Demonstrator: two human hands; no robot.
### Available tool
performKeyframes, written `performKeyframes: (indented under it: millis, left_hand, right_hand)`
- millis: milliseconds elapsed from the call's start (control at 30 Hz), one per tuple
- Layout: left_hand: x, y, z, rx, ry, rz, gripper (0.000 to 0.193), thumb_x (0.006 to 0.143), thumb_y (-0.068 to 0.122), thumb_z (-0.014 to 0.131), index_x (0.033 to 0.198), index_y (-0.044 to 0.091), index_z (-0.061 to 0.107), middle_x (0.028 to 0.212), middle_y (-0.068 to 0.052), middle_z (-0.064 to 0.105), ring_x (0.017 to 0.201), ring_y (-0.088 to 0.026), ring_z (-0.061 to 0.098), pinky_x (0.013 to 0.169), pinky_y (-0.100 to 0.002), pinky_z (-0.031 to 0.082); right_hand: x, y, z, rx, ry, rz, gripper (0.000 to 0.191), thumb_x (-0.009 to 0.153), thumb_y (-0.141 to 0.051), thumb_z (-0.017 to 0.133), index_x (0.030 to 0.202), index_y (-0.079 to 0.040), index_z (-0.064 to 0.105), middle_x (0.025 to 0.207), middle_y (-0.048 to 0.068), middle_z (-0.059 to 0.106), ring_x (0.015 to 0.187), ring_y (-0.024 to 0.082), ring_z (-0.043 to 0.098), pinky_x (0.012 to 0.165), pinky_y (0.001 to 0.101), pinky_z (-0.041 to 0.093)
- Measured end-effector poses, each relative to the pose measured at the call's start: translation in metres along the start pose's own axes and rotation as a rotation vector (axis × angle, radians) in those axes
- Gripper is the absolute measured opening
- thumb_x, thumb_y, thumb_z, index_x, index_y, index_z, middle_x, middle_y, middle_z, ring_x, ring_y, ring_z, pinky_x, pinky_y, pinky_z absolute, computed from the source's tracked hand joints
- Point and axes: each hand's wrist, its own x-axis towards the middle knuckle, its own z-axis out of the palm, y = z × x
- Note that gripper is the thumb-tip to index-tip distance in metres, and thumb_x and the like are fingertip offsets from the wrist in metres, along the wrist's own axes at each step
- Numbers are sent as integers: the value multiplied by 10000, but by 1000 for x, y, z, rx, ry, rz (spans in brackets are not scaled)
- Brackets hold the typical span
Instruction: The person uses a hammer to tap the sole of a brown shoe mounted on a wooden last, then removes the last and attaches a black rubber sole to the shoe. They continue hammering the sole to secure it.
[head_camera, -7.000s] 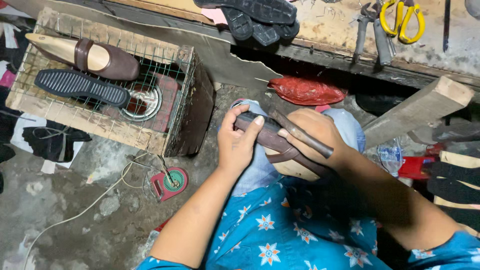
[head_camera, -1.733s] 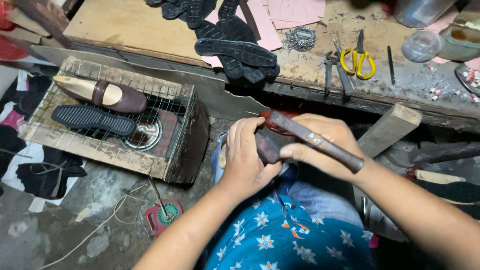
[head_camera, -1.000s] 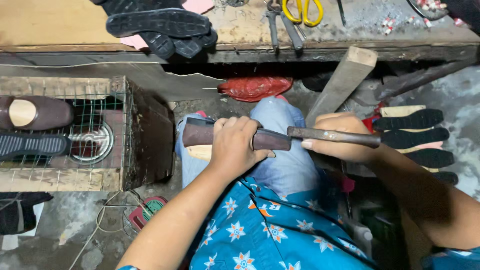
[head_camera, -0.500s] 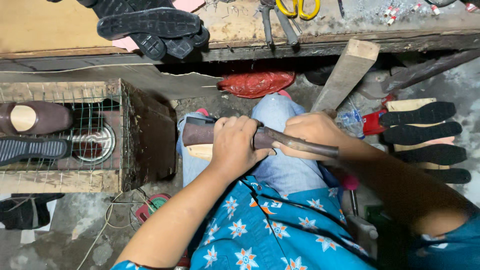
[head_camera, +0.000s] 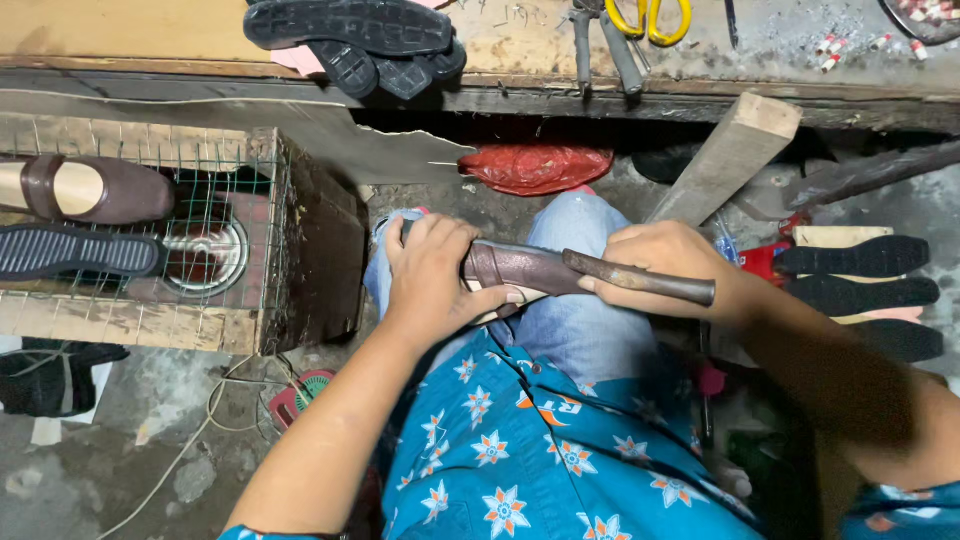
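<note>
One view only, from a camera on the person's head, aimed steeply down past the chest and lap to the floor. Close range: forearms enter from the bottom edge and the left hand (head_camera: 432, 280) and right hand (head_camera: 660, 270) sit near frame centre, over the knees. The top of the frame faces away from the body and catches the near edge of the wooden worktop (head_camera: 150, 40). Left side takes in a wire-topped wooden crate (head_camera: 262, 240); right side a row of black soles (head_camera: 860, 290) on the floor. The bottom is filled by the blue flowered shirt (head_camera: 530, 450). No second view shares the scene.
</note>
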Motion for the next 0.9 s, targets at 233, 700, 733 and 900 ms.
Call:
performKeyframes:
  millis: [233, 700, 733, 900]
  left_hand:
    - [-4, 0, 3, -6, 43, -10, 760, 618, 595, 857, 1105, 38, 682, 1167, -100, 656, 1214, -326, 536, 1129, -634, 213]
    - [-3, 2, 5, 31, 73, -33, 774, 593, 599, 851, 1112, 49, 683, 1160, -98, 650, 1213, -319, 537, 1148, -634, 206]
    - [-3, 3, 4, 37, 67, -35, 768, 602, 600, 853, 1115, 54, 686, 1161, -97, 650, 1219, -322, 534, 1145, -635, 206]
    - [-7, 2, 0, 23, 29, -77, 770, 605, 590, 850, 1127, 50, 678, 1181, -107, 651, 1224, -325, 534, 1126, -639, 216]
  right_hand:
    - [42, 2, 25, -215, 56, -156, 277, 821, -226, 771, 636, -67, 638, 634, 114, 616, 596, 306, 621, 540, 418, 491]
    - [58, 16, 20, -285, -90, -193, 231, 828, -272, 702, 679, -99, 666, 656, 93, 651, 634, 322, 643, 567, 444, 501]
    - [67, 16, 26, -321, -94, -180, 243, 816, -294, 700, 680, -95, 666, 665, 100, 651, 633, 332, 644, 560, 451, 500]
    - [90, 16, 39, -386, -140, -247, 278, 820, -326, 690, 690, -83, 647, 685, 117, 625, 656, 344, 644, 592, 461, 507]
